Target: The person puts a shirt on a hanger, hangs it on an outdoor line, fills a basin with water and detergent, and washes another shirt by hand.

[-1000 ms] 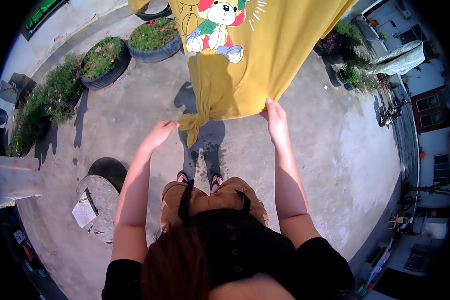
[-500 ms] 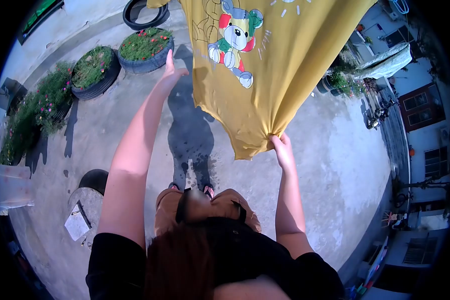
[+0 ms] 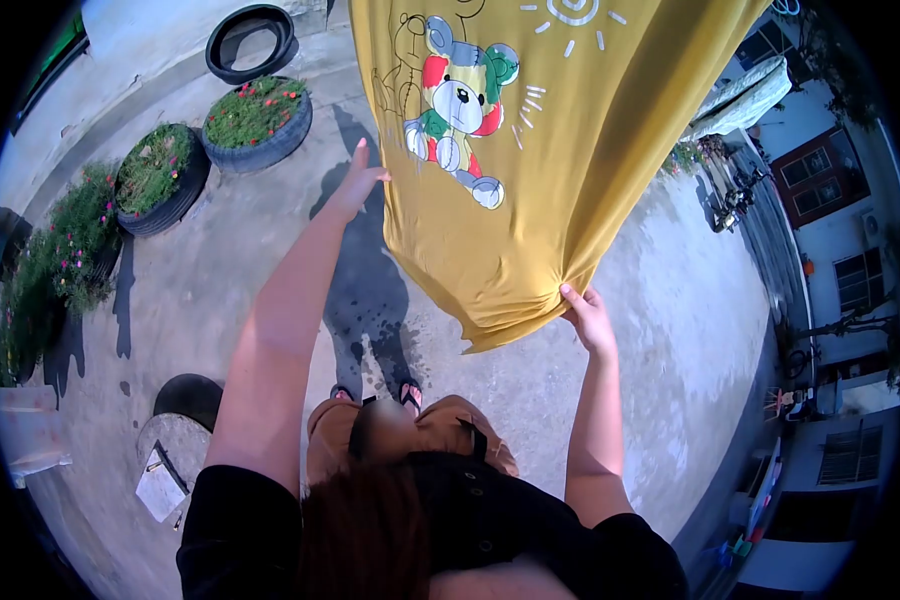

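Observation:
A mustard-yellow T-shirt (image 3: 530, 200) with a patchwork teddy bear and a sun printed on it hangs in front of me, its top beyond the upper edge of view. My right hand (image 3: 590, 318) pinches the lower right corner of the hem, and folds gather toward that grip. At the left edge of the cloth is my left hand (image 3: 353, 187), fingers apart, one pointing up and the thumb side close to the fabric. Whether it touches the cloth I cannot tell.
Tyre planters (image 3: 260, 125) with flowers line the left, near a bare tyre (image 3: 250, 45) by the wall. A round stone-like stool (image 3: 175, 450) with a white paper-like sheet (image 3: 160, 490) stands at lower left. Motorbikes (image 3: 735, 200) and buildings lie to the right.
My right hand has moved slightly right and pulls the hem corner outward, so the cloth is spread wider. My left hand has come closer to the shirt's left edge. The view has shifted slightly.

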Motion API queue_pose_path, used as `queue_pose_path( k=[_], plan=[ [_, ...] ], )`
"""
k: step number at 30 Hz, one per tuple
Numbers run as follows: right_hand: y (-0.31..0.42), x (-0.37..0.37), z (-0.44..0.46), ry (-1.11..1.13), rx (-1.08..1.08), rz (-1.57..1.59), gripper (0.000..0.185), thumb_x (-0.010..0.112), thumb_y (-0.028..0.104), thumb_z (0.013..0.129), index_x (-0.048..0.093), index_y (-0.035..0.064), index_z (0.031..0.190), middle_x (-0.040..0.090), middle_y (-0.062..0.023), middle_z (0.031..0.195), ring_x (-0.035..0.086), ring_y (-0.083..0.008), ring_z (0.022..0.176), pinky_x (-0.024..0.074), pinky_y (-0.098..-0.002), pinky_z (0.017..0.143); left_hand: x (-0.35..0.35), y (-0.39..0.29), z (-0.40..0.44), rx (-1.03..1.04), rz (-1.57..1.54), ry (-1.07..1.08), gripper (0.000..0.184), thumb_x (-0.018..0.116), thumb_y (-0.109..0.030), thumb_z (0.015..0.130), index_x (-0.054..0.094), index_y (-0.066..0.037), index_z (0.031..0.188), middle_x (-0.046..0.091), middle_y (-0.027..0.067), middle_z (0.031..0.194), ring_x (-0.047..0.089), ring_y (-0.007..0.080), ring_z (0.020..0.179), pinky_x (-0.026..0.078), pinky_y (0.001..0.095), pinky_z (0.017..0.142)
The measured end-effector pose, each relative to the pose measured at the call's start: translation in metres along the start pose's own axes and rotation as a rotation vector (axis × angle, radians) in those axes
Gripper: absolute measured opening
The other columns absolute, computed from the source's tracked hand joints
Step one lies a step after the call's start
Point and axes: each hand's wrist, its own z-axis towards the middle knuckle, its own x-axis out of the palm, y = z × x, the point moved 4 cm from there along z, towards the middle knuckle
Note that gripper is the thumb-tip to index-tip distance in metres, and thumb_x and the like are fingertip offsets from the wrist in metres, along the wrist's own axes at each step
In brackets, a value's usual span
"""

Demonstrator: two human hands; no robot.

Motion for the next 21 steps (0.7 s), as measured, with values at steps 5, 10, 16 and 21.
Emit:
queue_pose_path(
  k=[5,10,16,21],
  plan=[
    [-0.015,-0.028,0.004,0.019,0.028,0.037,0.026,0.060,0.025,0.088,0.062,0.0031,0.102,0.065,-0.0045,0.091,0.062,-0.0123,0.081,0.0508,-0.0276,0.073,-0.011,0.019,0.006,-0.026,-0.110,0.096,0.069,0.059,-0.012,0.073,0.032,-0.001,0.136,0.047,0.0131,0.129,0.047,0.0191,0.116,0.036,0.0301,0.094],
    [-0.023,-0.073,0.020,-0.225,-0.063,-0.037,0.022,0.053,0.020,0.091,0.061,0.0015,0.098,0.064,-0.0043,0.085,0.062,-0.0137,0.073,0.0519,-0.0312,0.076,-0.058,0.035,-0.029,-0.090,0.176,-0.106,0.044,0.068,-0.030,0.077,0.061,0.001,0.107,0.065,0.0079,0.096,0.062,0.0171,0.085,0.048,0.0283,0.074],
    [-0.010,-0.041,0.033,-0.315,-0.101,-0.071,0.030,0.050,0.026,0.092,0.057,0.0024,0.109,0.060,-0.0032,0.092,0.055,-0.0109,0.077,0.0463,-0.0298,0.081,-0.085,0.005,-0.118,-0.020,0.174,-0.125,0.041,0.068,-0.028,0.079,0.063,0.002,0.105,0.066,0.0097,0.095,0.063,0.0169,0.086,0.049,0.0276,0.075],
    [0.011,0.010,0.028,-0.131,-0.372,-0.344,0.043,0.065,0.020,0.082,0.052,0.0016,0.119,0.054,-0.0095,0.108,0.053,-0.0177,0.089,0.0442,-0.0300,0.080,-0.092,-0.001,-0.167,-0.086,0.045,-0.099,0.042,0.066,-0.025,0.080,0.059,0.003,0.110,0.063,0.0104,0.104,0.058,0.0170,0.096,0.045,0.0286,0.084]
  ],
)
